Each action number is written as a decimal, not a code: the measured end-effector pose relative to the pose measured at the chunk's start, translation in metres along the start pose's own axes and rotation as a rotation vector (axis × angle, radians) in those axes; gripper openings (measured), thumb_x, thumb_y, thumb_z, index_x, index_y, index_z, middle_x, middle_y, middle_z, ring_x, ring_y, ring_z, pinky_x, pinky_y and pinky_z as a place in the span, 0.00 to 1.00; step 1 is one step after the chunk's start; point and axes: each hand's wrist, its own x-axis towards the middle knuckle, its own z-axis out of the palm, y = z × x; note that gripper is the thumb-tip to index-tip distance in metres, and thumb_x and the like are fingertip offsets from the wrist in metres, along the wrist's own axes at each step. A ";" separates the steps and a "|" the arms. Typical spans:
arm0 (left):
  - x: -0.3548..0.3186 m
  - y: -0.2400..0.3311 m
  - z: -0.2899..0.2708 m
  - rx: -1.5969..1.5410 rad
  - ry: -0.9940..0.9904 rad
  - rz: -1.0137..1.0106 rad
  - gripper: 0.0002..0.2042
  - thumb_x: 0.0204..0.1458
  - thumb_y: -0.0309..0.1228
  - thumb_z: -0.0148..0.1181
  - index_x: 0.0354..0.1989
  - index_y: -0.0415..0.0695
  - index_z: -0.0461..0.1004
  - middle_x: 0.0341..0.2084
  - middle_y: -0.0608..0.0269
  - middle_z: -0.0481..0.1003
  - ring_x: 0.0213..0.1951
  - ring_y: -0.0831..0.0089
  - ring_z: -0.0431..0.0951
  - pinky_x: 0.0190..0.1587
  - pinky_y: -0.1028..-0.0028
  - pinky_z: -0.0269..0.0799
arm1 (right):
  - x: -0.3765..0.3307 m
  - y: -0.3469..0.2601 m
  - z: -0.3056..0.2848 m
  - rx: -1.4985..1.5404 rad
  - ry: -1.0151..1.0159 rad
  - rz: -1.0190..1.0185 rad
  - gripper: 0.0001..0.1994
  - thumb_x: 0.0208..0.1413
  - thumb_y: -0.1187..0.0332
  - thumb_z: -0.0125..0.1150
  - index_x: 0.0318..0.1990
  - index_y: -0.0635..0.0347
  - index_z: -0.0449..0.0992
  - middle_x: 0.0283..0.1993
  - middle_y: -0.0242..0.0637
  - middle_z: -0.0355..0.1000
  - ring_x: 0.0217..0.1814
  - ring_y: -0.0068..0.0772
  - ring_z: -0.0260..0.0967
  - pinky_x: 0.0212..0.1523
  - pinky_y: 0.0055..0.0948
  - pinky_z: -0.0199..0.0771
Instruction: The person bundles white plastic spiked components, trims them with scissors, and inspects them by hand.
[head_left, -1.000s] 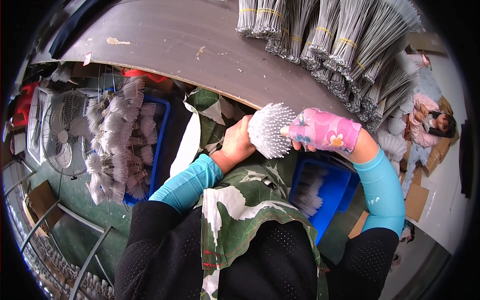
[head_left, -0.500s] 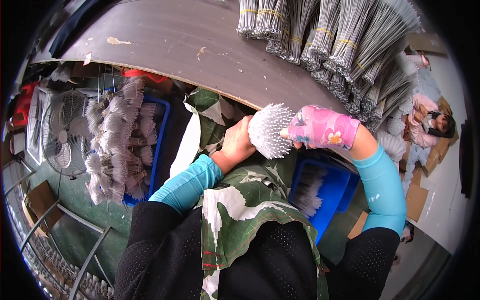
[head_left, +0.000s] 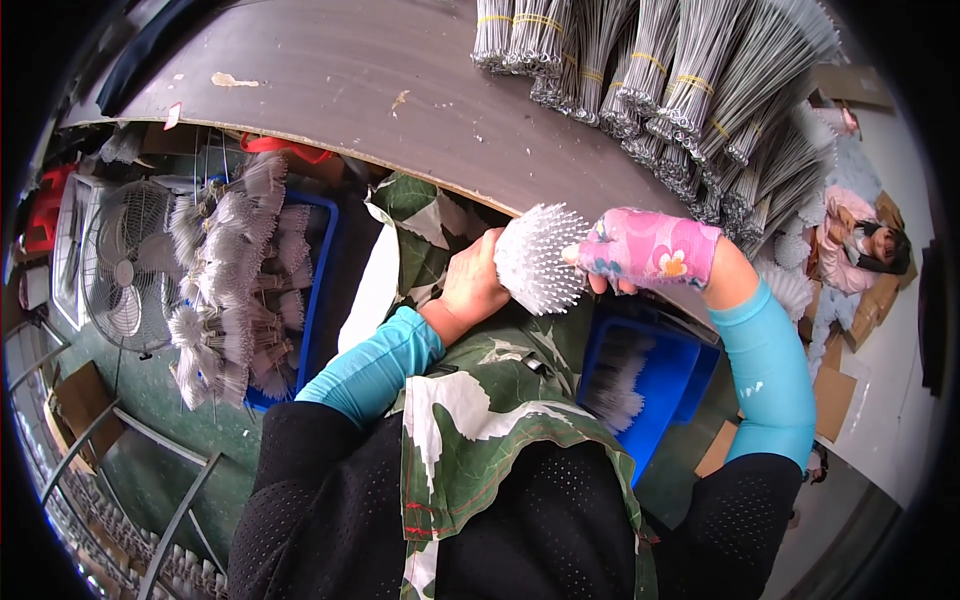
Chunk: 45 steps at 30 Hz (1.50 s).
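The fingers [head_left: 490, 268] of the left hand [head_left: 474, 282] are closed around a white bristle bundle [head_left: 540, 258], whose tips fan out from them toward the right hand [head_left: 640, 252]. The foremost fingertip of the right hand is at the edge of those tips, apparently touching; the other fingers curl below it, and whether they pinch a strand I cannot tell.

The left forearm slants up from the lower left in a turquoise sleeve [head_left: 372, 367], back of the hand upward. The right hand, in a pink patterned glove [head_left: 665, 248] that leaves the fingertips bare, comes in level from the right, its elbow bent.

Compared with half a second ago, the left hand and the bundle have hardly moved, while the right hand has shifted slightly and more of its curled fingers shows.

Just below both hands is a camouflage apron [head_left: 520, 400]; below the right fingers stands a blue bin [head_left: 650, 385] with bristles inside. Beyond the fingers runs the bench [head_left: 330, 75], carrying tied wire bundles [head_left: 690, 85] up and to their right. Well left of the left fingers are more bristle bunches [head_left: 225, 270] and a fan [head_left: 125, 270].
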 end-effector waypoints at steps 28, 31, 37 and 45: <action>-0.001 -0.001 0.002 -0.041 0.002 -0.086 0.24 0.42 0.30 0.64 0.48 0.42 0.63 0.37 0.47 0.73 0.40 0.48 0.75 0.41 0.56 0.71 | -0.009 -0.025 0.001 -0.540 0.201 -0.234 0.22 0.56 0.52 0.53 0.30 0.66 0.79 0.30 0.51 0.75 0.33 0.48 0.74 0.40 0.39 0.71; -0.001 0.001 0.001 -0.037 -0.009 -0.097 0.24 0.42 0.30 0.64 0.48 0.42 0.63 0.37 0.47 0.73 0.40 0.48 0.75 0.41 0.57 0.71 | -0.015 -0.023 0.001 -0.495 0.219 -0.179 0.20 0.55 0.53 0.55 0.33 0.66 0.78 0.35 0.54 0.74 0.39 0.52 0.73 0.43 0.40 0.70; 0.000 0.003 0.002 -0.015 0.017 -0.067 0.24 0.42 0.29 0.63 0.49 0.41 0.63 0.38 0.49 0.73 0.41 0.50 0.75 0.42 0.58 0.71 | -0.022 0.001 0.017 0.193 0.091 -0.023 0.26 0.57 0.44 0.53 0.23 0.62 0.75 0.15 0.34 0.68 0.16 0.23 0.64 0.20 0.25 0.64; -0.002 0.004 0.003 0.026 0.041 -0.042 0.25 0.41 0.27 0.64 0.50 0.41 0.64 0.38 0.51 0.73 0.41 0.52 0.76 0.41 0.60 0.72 | -0.012 0.025 0.042 0.454 0.085 0.034 0.23 0.60 0.48 0.52 0.23 0.58 0.75 0.13 0.26 0.65 0.13 0.15 0.58 0.16 0.18 0.55</action>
